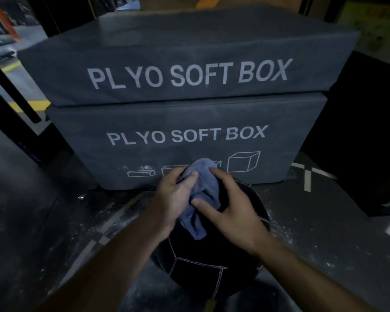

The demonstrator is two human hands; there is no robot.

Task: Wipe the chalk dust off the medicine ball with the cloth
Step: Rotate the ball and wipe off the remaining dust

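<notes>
Gripping the blue-grey cloth (200, 194) from both sides, the two hands meet above the medicine ball (207, 266). The left hand (173, 194) has its fingers curled round the bunched upper part of the cloth, and the right hand (230, 208) pinches the same cloth with its thumb laid across the near fold and its fingers bent over the far side. A loose tail of the cloth hangs down between the wrists and lies against the top of the ball. The ball itself is black with pale stitched seams forming panels, and it sits on the dark floor (54, 221) directly under the hands, just in front of the lower of two stacked grey soft boxes (189, 122). Each box carries the white words PLYO SOFT BOX, and the lower one also shows small white outline drawings of boxes, partly hidden behind the cloth. White powdery specks (286, 230) are scattered over the floor on both sides of the ball. Pale tape marks (307, 176) lie on the floor to the right of the boxes.
</notes>
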